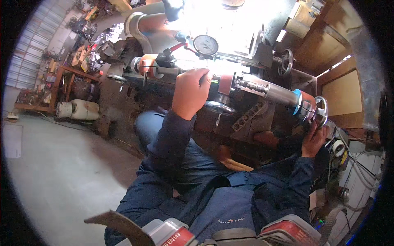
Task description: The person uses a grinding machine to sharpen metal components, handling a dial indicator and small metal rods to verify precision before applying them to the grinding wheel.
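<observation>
My left hand [191,92] is raised to the machine's middle with its thumb and fingers pinched together. They meet just below a round white dial indicator [205,45], at the bright work zone; glare hides what they pinch. My right hand [315,139] reaches to the machine's right end. Its fingers curl up against the lower rim of a metal handwheel [323,111], beside an orange housing with a blue ring [301,102]. Between the hands runs a steel tailstock barrel [283,94] with a slotted part showing a spring-like piece.
A second handwheel [219,108] sticks out below the machine's middle, close to my left forearm. Another handwheel [286,59] stands at the back right. A metal strip with round holes [249,116] lies below the bed. At left are a gas cylinder [78,110] and a cluttered bench.
</observation>
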`<state>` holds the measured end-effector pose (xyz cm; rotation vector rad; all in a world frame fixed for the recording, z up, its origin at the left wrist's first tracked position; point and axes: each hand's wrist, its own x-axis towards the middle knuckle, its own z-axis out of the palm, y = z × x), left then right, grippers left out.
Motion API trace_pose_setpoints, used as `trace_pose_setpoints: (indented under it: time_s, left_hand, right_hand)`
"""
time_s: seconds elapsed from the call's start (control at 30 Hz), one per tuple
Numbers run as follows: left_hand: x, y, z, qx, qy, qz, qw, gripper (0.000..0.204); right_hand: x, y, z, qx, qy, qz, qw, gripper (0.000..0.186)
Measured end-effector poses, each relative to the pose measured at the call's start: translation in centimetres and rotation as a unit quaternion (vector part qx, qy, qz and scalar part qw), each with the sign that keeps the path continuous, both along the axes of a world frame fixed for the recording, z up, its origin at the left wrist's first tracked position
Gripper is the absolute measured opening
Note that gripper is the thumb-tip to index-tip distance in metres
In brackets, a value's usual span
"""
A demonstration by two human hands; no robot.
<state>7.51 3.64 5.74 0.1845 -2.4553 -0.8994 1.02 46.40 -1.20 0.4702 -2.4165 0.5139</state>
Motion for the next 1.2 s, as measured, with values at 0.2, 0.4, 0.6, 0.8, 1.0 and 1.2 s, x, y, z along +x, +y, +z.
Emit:
trace_pose_setpoints:
  time_s: [0.2,0.4,0.6,0.8,1.0,1.2]
  left_hand:
    - [-0.1,0.2,-0.1,-0.041,0.029,-0.011,0.999,0.018]
    - [-0.3,2.1,-0.3,-0.089,-0.005,0.037,0.995,0.015]
    - [-0.5,2.7,0.4,-0.053,-0.022,0.073,0.996,0.016]
    - [-0.2,2.4,0.5,-0.144,-0.048,0.075,0.986,0.006]
    - [0.1,1.5,0.3,-0.128,-0.055,0.038,0.990,0.007]
    - [-0.3,0.3,-0.4,-0.065,-0.016,-0.002,0.998,0.006]
  right_hand:
    - [-0.2,0.5,-1.0,0.023,0.014,-0.013,1.000,0.025]
    - [0.1,0.3,-0.4,-0.001,-0.022,-0.007,1.000,0.026]
    - [0.0,0.4,-0.4,-0.004,-0.030,0.010,0.999,0.031]
    - [0.2,-0.2,0.5,0.018,-0.035,0.007,0.999,0.034]
    - [0.0,0.1,0.0,0.014,-0.026,0.013,0.999,0.032]
    - [0.1,0.1,0.4,0.020,-0.029,0.012,0.999,0.029]
